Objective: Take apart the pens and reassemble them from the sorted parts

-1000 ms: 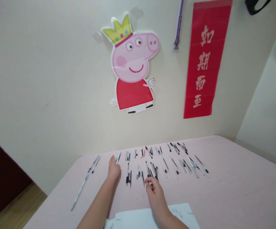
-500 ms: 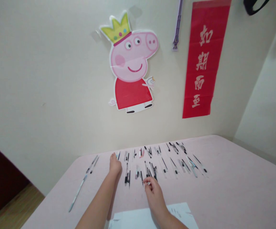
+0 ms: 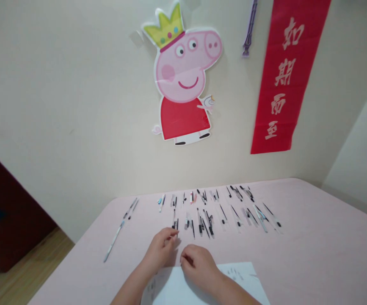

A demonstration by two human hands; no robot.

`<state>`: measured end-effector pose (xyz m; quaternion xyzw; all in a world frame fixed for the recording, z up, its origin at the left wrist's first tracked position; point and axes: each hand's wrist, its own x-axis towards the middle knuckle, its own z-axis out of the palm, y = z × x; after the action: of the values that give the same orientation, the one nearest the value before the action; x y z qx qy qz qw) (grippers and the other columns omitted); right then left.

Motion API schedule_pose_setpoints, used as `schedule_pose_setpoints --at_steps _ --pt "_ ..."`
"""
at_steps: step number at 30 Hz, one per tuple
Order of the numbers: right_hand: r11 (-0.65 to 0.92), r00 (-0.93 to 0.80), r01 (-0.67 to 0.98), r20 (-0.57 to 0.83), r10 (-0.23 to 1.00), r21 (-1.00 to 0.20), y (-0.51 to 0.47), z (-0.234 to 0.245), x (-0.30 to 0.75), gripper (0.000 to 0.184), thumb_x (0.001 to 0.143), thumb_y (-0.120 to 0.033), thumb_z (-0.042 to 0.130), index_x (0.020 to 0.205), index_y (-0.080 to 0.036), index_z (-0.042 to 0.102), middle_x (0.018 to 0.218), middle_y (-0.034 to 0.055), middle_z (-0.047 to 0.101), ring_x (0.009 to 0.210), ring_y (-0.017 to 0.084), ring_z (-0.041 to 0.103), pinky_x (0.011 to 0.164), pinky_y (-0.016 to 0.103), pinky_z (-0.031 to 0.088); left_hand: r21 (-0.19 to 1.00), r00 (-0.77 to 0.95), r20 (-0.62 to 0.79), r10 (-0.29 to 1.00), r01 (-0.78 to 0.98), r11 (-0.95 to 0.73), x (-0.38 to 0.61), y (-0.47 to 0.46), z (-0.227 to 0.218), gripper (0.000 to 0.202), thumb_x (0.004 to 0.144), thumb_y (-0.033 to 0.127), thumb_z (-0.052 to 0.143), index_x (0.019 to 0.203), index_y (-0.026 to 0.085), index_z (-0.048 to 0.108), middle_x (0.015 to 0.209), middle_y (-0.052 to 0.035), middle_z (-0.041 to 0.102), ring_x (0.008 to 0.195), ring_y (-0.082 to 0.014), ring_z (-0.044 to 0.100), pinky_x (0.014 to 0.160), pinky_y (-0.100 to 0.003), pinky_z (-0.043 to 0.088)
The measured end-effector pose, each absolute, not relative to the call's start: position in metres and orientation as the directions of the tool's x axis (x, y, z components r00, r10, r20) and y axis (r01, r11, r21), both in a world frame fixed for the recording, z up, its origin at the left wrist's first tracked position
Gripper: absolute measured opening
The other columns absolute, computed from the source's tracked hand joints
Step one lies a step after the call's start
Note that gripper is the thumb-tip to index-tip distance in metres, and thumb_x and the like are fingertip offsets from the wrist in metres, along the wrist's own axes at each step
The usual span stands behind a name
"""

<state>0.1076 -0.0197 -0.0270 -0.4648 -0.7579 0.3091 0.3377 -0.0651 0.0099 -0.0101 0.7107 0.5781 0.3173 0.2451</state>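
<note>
My left hand hovers at the near end of a group of black pen parts, its bent fingers reaching over them. Thumb and fingers look slightly apart, and I see nothing between them. To its right, my right hand is curled closed above the far edge of a white paper sheet. Its palm is hidden, so whatever it may hold does not show. Beyond both hands, taken-apart pens lie in two rows, with caps, refills and clear barrels grouped together. A pale blue pen lies in the back row.
At the left, a long light-blue pen and darker pens lie slanted on the pink tablecloth. The wall behind carries a cartoon pig cutout, a red banner and a purple strap.
My left hand has drawn back from the back row toward me, uncovering the pale blue pen. My right hand has pulled back from the front row to the paper. The view has shifted a little.
</note>
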Motion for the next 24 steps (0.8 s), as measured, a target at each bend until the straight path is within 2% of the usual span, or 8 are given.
schedule_pose_setpoints --at_steps 7,12,15,18,21,24 --pt "0.421 -0.366 0.534 0.248 0.897 -0.733 -0.022 -0.025 0.108 0.019 0.075 -0.015 0.049 0.065 -0.020 0.064 0.064 0.0006 0.061 0.059 0.014 0.049 0.057 0.024 0.028 0.710 0.177 0.166 0.970 0.662 -0.242 -0.062 -0.010 -0.006 0.025 0.079 0.021 0.049 0.092 0.021 0.070 0.096 -0.0060 0.070 0.092 -0.0194 0.064 0.084 -0.029 0.049" --pt "0.411 -0.365 0.507 0.243 0.899 -0.757 -0.021 -0.026 0.108 0.018 0.074 -0.014 0.051 0.068 -0.021 0.067 0.065 0.0000 0.061 0.060 0.014 0.048 0.057 0.024 0.027 0.599 0.072 0.302 0.951 0.762 -0.248 -0.091 0.006 -0.021 0.028 0.080 0.020 0.046 0.096 0.020 0.068 0.101 -0.0054 0.069 0.099 -0.0194 0.061 0.090 -0.030 0.047" --pt "0.398 -0.369 0.502 0.226 0.902 -0.768 -0.021 -0.027 0.109 0.018 0.074 -0.015 0.051 0.069 -0.021 0.067 0.065 0.0002 0.061 0.060 0.014 0.049 0.057 0.024 0.027 0.457 -0.085 0.364 0.927 0.884 -0.098 -0.124 0.016 -0.026 0.031 0.080 0.019 0.043 0.098 0.017 0.068 0.107 -0.0077 0.068 0.105 -0.0214 0.059 0.098 -0.032 0.043" --pt "0.400 -0.374 0.505 0.224 0.900 -0.765 -0.021 -0.026 0.110 0.019 0.075 -0.015 0.050 0.069 -0.021 0.067 0.066 0.0004 0.061 0.061 0.014 0.049 0.058 0.024 0.028 0.255 -0.183 0.383 0.905 0.963 0.087 -0.160 0.019 -0.023 0.033 0.082 0.020 0.042 0.101 0.016 0.069 0.111 -0.0096 0.066 0.111 -0.0234 0.056 0.103 -0.035 0.038" --pt "0.405 -0.385 0.523 0.216 0.897 -0.750 -0.022 -0.025 0.110 0.020 0.076 -0.015 0.049 0.069 -0.021 0.067 0.068 0.0008 0.062 0.062 0.015 0.050 0.059 0.025 0.028 0.048 -0.234 0.371 0.899 0.971 0.233 -0.187 0.017 -0.020 0.034 0.084 0.022 0.042 0.107 0.015 0.067 0.116 -0.0123 0.064 0.115 -0.0251 0.053 0.105 -0.036 0.035" --pt "0.408 -0.390 0.521 0.216 0.895 -0.750 -0.022 -0.025 0.110 0.020 0.076 -0.015 0.048 0.070 -0.021 0.067 0.069 0.0011 0.062 0.063 0.015 0.051 0.059 0.024 0.029 -0.077 -0.262 0.371 0.891 0.947 0.311 -0.202 0.013 -0.021 0.036 0.087 0.021 0.040 0.111 0.014 0.066 0.116 -0.0148 0.063 0.118 -0.0256 0.051 0.106 -0.036 0.034"
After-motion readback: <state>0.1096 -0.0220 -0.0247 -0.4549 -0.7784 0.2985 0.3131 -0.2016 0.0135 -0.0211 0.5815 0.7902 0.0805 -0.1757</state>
